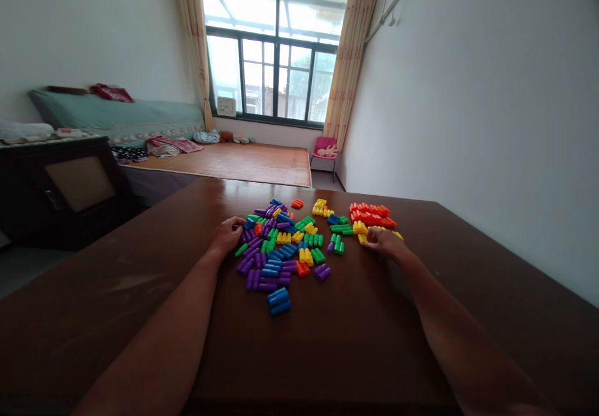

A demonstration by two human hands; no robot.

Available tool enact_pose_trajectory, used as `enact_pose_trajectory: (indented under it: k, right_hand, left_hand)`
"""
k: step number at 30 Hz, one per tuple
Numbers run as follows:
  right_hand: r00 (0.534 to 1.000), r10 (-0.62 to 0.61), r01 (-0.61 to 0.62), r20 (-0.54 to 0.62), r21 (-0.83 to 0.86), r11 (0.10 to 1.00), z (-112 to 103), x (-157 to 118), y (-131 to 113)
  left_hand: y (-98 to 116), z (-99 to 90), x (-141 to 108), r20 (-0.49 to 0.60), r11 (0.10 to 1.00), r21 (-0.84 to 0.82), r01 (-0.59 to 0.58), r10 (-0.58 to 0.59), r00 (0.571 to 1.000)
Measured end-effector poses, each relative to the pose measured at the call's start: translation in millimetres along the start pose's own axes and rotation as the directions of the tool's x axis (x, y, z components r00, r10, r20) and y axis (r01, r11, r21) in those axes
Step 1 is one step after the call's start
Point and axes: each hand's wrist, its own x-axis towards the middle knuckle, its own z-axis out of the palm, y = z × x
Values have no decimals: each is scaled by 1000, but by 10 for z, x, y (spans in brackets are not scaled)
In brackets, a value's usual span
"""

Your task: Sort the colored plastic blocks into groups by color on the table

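Observation:
Many coloured plastic pieces lie on the dark brown table (pixel 346 341): purple, blue, green, yellow and orange ones mixed in a heap (pixel 276 241). My left hand (pixel 228 234) rests at the heap's left edge, fingers curled near blue and purple pieces; what they hold, if anything, is hidden. On the right, my right hand (pixel 382 241) has its fingers closed at a row of yellow pieces (pixel 359 227), its fingertips touching a yellow piece. Behind that row lie two rows of orange-red pieces (pixel 372 219). Green pieces (pixel 341 229) lie between the heap and my right hand.
Nearest to me lies a group of blue pieces (pixel 279 302). Beyond the table stand a bed (pixel 253 161) and a pink chair (pixel 324 145) with a soft toy. A dark cabinet (pixel 28 179) is at the left, a white wall at the right.

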Motion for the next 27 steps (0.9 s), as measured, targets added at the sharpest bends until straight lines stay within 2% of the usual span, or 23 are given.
enact_pose_trajectory:
  k: [3, 6, 10, 12, 14, 17, 20, 27]
  right_hand:
    - [998, -33, 33, -58, 12, 999, -109, 5, -120]
    - [980, -172, 175, -101, 22, 984, -149, 135, -403]
    - [942, -328, 327, -66, -26, 945, -38, 594, -872]
    - [945, -317, 313, -80, -63, 948, 59, 898, -1050]
    - [969, -237, 231, -66, -88, 969, 165, 1183, -1168]
    - [991, -128, 124, -27, -100, 987, 326, 1490, -1258]
    - [994, -111, 110, -4, -104, 988, 454, 1642, -1300]
    - [963, -266, 268, 32, -64, 961, 494, 1680, -1352]
  left_hand:
    - [-8, 15, 6, -1, 1000, -7, -1, 1, 1000]
    - [-36, 47, 24, -7, 1000, 3, 18, -18, 1000]
    - [-56, 74, 28, -22, 1000, -2, 8, -8, 1000]
    - [-36, 64, 8, -22, 1000, -5, 7, -7, 1000]
    - [4, 43, -19, -15, 999, 2, 36, -36, 999]
    - [69, 12, -56, -23, 996, 21, 90, -90, 996]
    - [102, 2, -75, -28, 993, 22, 116, -116, 993]
    - [103, 8, -75, -27, 990, 32, 138, -137, 990]
